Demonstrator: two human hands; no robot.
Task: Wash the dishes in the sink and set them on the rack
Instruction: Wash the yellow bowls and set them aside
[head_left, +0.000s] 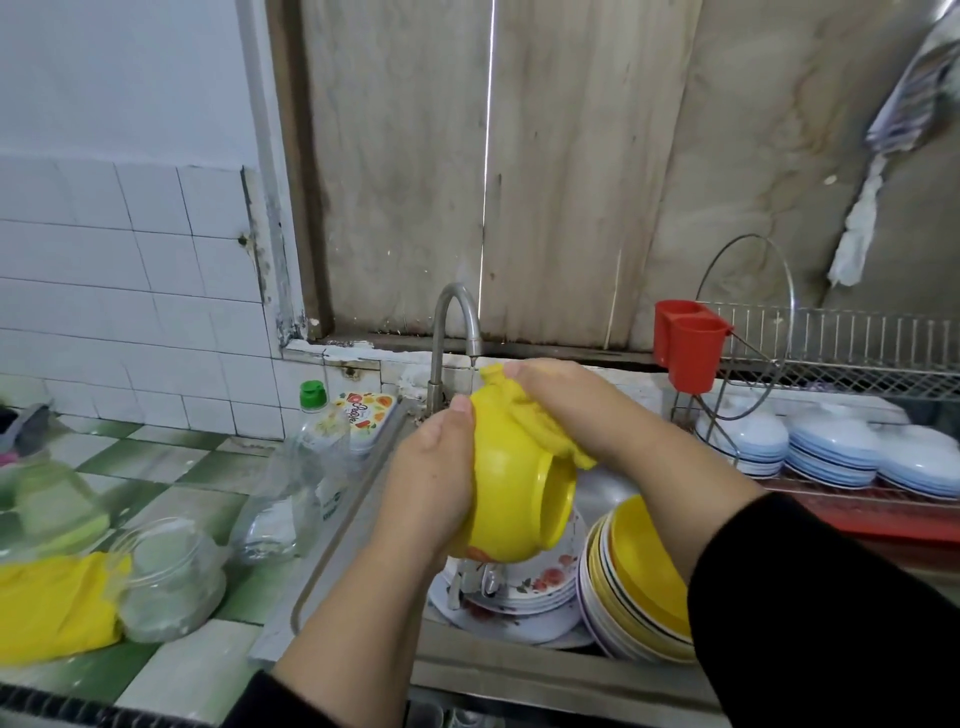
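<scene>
A tiled desk borders the steel sink. Nearest, stacked plates stand in the basin. Above them, the left hand grips the yellow bowl, tipped with its mouth facing right and down. The right hand presses a yellow cloth onto the bowl's outside. The faucet appears off. The rack lies farther right, on the right hand's side

The left hand and right hand are bare, with black sleeves pushed up both forearms.
</scene>
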